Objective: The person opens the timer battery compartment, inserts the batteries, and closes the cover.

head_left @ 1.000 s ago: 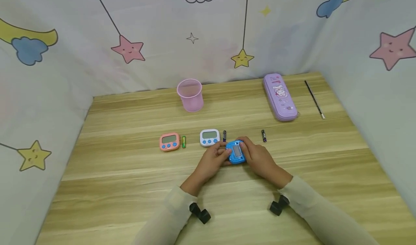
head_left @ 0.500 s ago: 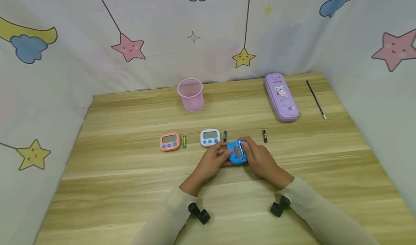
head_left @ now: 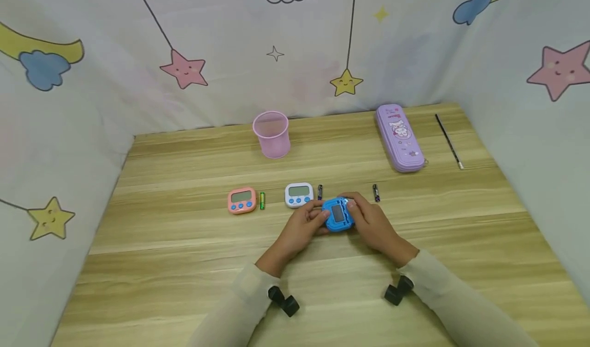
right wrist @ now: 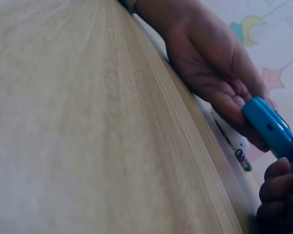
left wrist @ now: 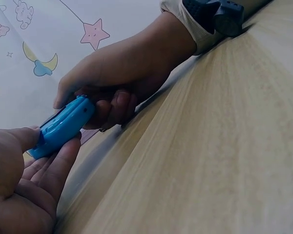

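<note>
Both hands hold a blue digital timer just above the table. Its upward face shows a grey rectangle and, beside that, a narrow dark-edged slot. My left hand pinches its left side, thumb on top and fingers underneath. At the opposite side, my right hand has its thumb on the slotted edge, with the other fingers curled below. A white timer lies beyond the left hand, a dark battery beside it. Another dark battery lies beyond the right hand. Seen from the left wrist, the blue timer is tilted.
An orange-pink timer with a green battery lies at left. Farther back stand a pink cup and, to the right, a purple pencil case and a pencil. Patterned cloth borders the wooden table.
My right thumb has shifted slightly right over the blue timer, and more of the slot along its right side shows. My left hand keeps its hold.
</note>
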A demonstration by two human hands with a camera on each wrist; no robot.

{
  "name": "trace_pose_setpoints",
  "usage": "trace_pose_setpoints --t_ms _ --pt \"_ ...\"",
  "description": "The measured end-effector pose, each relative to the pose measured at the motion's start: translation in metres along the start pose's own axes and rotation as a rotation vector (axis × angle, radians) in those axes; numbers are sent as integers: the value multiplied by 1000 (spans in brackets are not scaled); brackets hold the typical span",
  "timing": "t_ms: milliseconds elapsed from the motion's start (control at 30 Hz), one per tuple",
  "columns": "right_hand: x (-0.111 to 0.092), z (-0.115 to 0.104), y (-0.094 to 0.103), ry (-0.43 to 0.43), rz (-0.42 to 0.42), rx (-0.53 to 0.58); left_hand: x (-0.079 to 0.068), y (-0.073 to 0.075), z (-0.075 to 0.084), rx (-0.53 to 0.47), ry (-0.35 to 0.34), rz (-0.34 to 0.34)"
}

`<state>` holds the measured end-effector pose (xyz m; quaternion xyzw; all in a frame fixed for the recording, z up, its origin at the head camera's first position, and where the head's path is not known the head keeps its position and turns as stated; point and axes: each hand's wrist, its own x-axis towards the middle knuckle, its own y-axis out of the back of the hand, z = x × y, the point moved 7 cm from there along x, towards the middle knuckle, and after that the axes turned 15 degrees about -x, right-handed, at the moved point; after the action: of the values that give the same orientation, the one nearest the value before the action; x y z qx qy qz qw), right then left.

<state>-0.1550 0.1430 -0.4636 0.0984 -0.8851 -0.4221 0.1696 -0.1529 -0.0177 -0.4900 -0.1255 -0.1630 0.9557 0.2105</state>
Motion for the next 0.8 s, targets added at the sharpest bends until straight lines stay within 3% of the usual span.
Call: trace_pose_setpoints --t_ms 300,800 --pt "-1 4 -1 -62 -65 216 -1 1 2 -2 -2 13" --pt "-3 16 5 -162 -54 284 -1 0 2 -13 -22 26"
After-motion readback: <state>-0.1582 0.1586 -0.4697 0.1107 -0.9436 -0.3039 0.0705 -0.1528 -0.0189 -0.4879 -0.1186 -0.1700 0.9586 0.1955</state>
